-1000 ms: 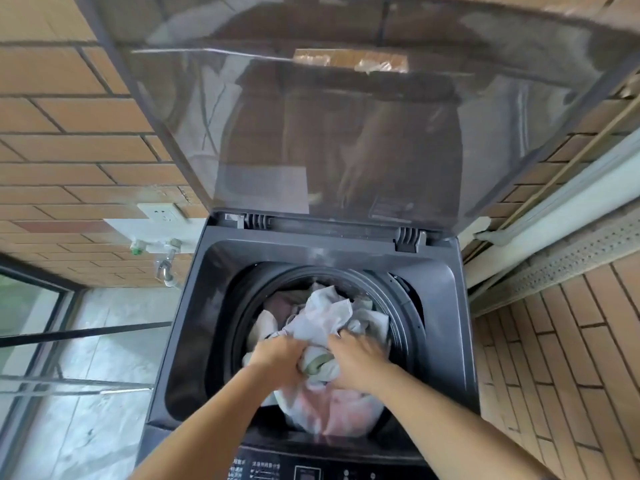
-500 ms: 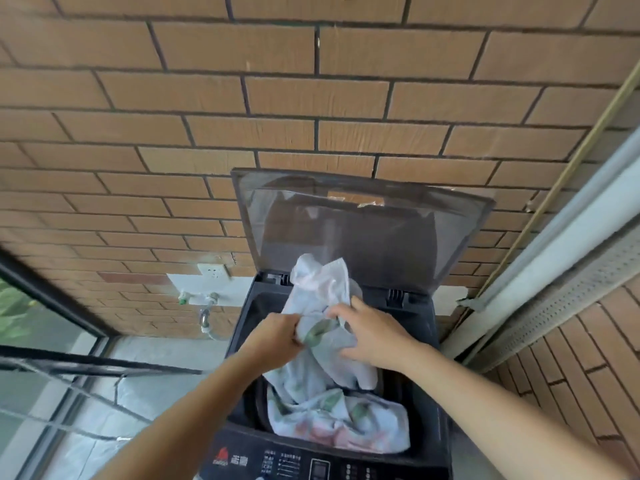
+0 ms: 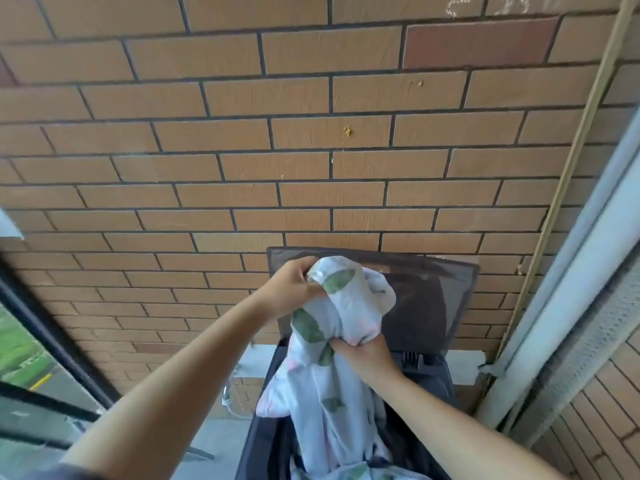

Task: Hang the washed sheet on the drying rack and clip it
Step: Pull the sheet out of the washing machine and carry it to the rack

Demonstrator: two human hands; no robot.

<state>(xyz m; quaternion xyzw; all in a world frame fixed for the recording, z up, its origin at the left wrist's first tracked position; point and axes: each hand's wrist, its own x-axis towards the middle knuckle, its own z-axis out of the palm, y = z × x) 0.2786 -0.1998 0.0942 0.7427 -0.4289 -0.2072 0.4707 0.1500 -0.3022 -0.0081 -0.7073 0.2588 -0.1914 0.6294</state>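
The washed sheet [image 3: 332,382] is white with green leaf prints and hangs bunched and twisted out of the dark top-loading washing machine [image 3: 436,379]. My left hand [image 3: 294,289] grips the top of the bundle, raised in front of the open lid [image 3: 429,299]. My right hand [image 3: 363,351] grips the sheet lower down, just above the machine's opening. The sheet's lower part still trails into the drum. No drying rack or clips are in view.
A brick wall [image 3: 277,150] fills the view behind the machine. White and grey pipes [image 3: 568,306] run up the right side. A dark railing [image 3: 41,337] with glass and greenery beyond is at the left. A tap [image 3: 230,396] shows beside the machine.
Both hands have lifted the sheet up out of the drum. My left hand rose higher than the right, and the view has tilted up toward the wall.
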